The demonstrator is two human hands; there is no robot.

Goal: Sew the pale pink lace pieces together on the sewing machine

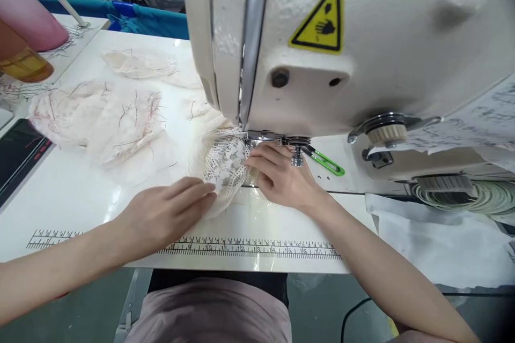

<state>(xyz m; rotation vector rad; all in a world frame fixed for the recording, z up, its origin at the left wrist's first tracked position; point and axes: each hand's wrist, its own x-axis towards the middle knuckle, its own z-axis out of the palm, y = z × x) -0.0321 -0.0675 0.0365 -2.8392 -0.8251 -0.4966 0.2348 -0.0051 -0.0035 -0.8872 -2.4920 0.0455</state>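
A piece of cream lace fabric (227, 163) lies on the sewing table, its far edge running beneath the sewing machine head (225, 37). At the near left edge of the lace, my left hand (169, 214) has its fingers pressed together on the cloth, the thumb hidden. My right hand (285, 174) is just right of the needle area, fingers bent and closed on the right edge of the lace. The needle tip itself is hidden. Green-handled thread snips (325, 162) lie behind my right hand, partly covered by a metal tension part (296, 153).
Cream fabric pieces with loose threads (108, 118) lie to the left. A phone-like dark device (22, 155) sits at the left edge, with a pink thread cone (32, 10) behind it. A printed ruler (241, 249) runs along the front edge; white cloth (438, 241) lies right.
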